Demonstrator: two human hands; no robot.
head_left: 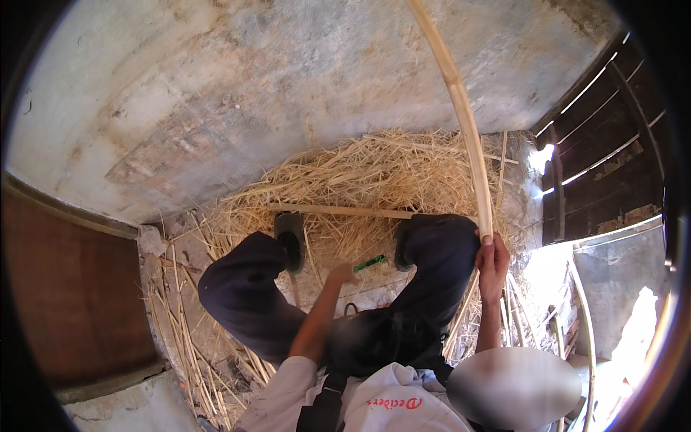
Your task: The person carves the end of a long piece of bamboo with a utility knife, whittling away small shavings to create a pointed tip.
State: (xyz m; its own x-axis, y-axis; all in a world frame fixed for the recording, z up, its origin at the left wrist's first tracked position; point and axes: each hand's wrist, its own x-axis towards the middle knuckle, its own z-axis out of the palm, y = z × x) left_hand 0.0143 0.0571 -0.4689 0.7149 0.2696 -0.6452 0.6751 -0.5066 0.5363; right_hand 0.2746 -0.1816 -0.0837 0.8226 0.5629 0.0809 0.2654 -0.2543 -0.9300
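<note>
My right hand [492, 261] is closed on the lower end of a long, pale split-bamboo strip [461, 101], with the thumb along its face. The strip stands beside my right knee and runs up past the top of the view, bending in the picture. Between my knees, my left hand [341, 274] is closed on a short green tool [371, 263] that points to the right. Its kind cannot be made out. A flat pale stick [342, 210] lies crosswise in front of my feet, one end near my right knee.
Shavings and straw-like strips [389, 169] are heaped against the stained wall [237, 93]. Long thin strips [183, 338] lie on the floor at left, near a brown door panel [72, 288]. Dark boards [604, 158] and more poles [584, 317] stand at right.
</note>
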